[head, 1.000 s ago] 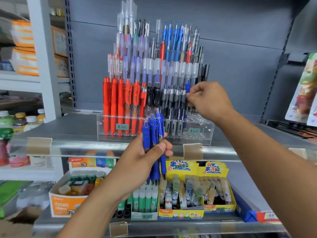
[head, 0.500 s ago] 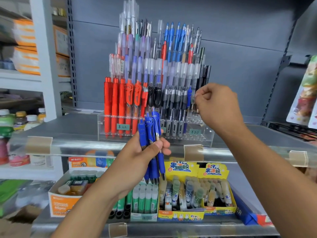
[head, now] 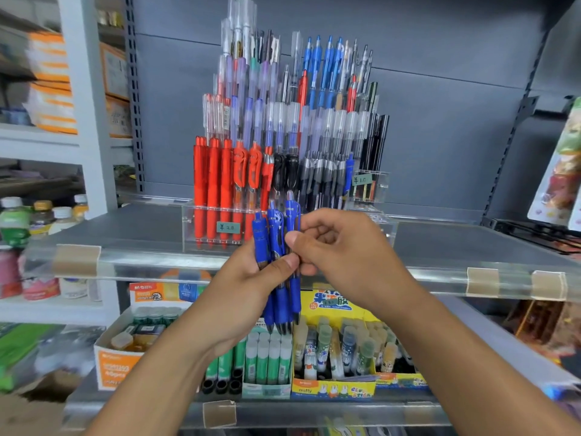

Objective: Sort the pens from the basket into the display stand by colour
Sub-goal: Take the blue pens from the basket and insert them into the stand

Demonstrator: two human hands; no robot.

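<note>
Blue pens [head: 276, 262] sit bunched in our left grip [head: 242, 297]; our right grip [head: 342, 256] pinches one, before the display stand [head: 314, 190].

The left hand [head: 242, 287] covers the middles of the three blue plastic click pens [head: 276, 234], the clear acrylic tiered display stand's [head: 188, 215] right front corner hides behind the right hand [head: 345, 256], and the left-side bottles [head: 19, 221] are blurred.
</note>
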